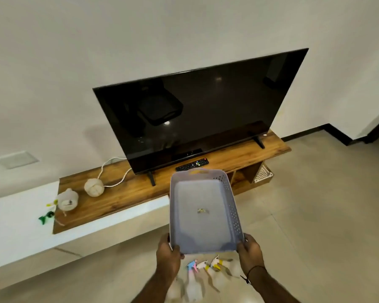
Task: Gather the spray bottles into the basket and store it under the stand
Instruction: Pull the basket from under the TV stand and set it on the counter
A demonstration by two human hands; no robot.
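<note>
My left hand (pixel 169 251) and right hand (pixel 248 251) clamp the near corners of the empty basket (pixel 202 212), apparently light, stiff plastic, held above the spray bottles (pixel 204 272) on the floor (pixel 315 215).

Floor (pixel 304 215) open at 3 o'clock of basket (pixel 204 213). Spray bottles (pixel 204 272) crowd floor at 6 o'clock, between hands. Stand (pixel 162 189) blocks 12 o'clock; white basket (pixel 263 173) fills right-end cubby, middle cubbies (pixel 242 174) look open.

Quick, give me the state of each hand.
Left hand: closed on the near left corner of the pale lavender perforated plastic basket.
Right hand: closed on its near right corner.
</note>
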